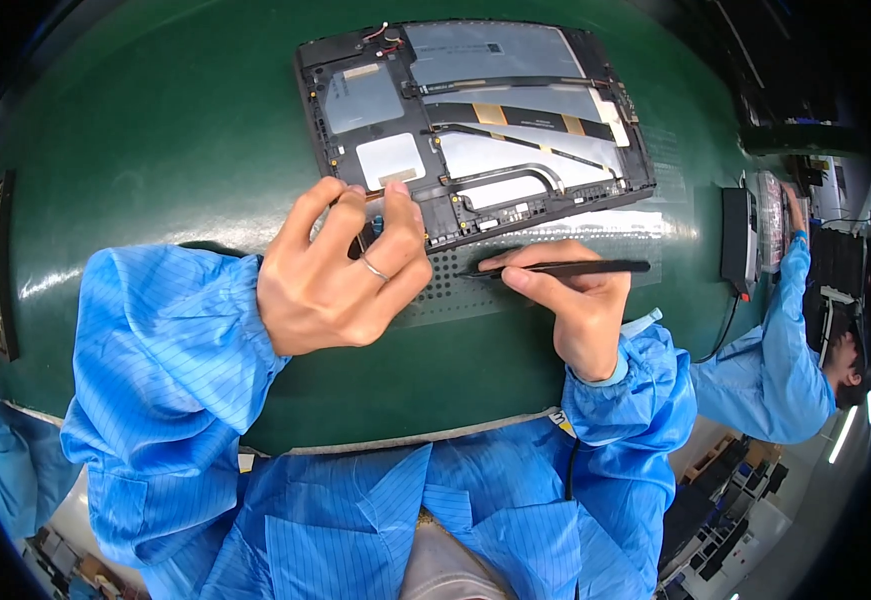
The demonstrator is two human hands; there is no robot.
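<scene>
An opened flat electronic device, like a large tablet, lies at a slant on the green table, its black frame, silvery panels and ribbon cables exposed. My left hand, with a ring on one finger, is bent over the device's near left corner. Its fingertips press together there, and whatever lies beneath them is hidden. Black tweezers are held in my right hand, pinched between thumb and fingers. Their tip points left, over a clear sheet with rows of black dots just in front of the device.
At the right, a black box with a cable stands near the table's edge. Beyond it a co-worker in a blue sleeve reaches to a clear tray. At the left edge are a dark frame and another person's blue sleeve.
</scene>
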